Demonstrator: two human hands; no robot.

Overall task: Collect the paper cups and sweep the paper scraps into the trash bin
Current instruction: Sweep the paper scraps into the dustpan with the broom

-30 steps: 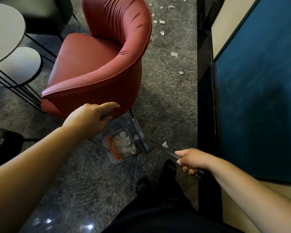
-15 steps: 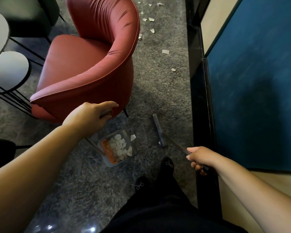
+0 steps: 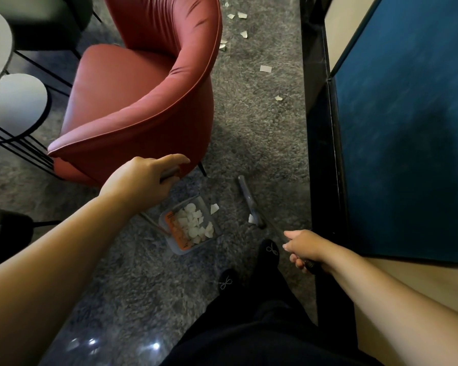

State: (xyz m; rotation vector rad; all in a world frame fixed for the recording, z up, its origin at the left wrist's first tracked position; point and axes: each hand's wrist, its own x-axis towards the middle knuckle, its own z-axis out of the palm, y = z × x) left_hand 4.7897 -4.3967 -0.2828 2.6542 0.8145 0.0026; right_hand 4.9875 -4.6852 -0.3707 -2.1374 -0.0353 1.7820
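My left hand (image 3: 140,178) grips the top of the dustpan's long handle, in front of the red chair. The clear dustpan (image 3: 180,247) rests on the grey carpet below it and holds several white paper scraps (image 3: 193,227). My right hand (image 3: 304,249) grips the broom's dark handle. The broom head (image 3: 249,199) lies on the carpet to the right of the pan, with one scrap (image 3: 252,219) against it. Another scrap (image 3: 214,208) sits at the pan's lip. More scraps (image 3: 265,68) lie scattered farther up the carpet. No paper cups or trash bin are in view.
A red armchair (image 3: 143,96) stands close at the upper left, with round white tables (image 3: 13,101) on black wire legs beyond it. A black-edged blue panel (image 3: 407,128) walls off the right side. My black shoes (image 3: 269,250) stand just below the broom.
The broom head has swung away from the dustpan's mouth to the right, taking one scrap with it. My left hand keeps its grip on the dustpan handle.
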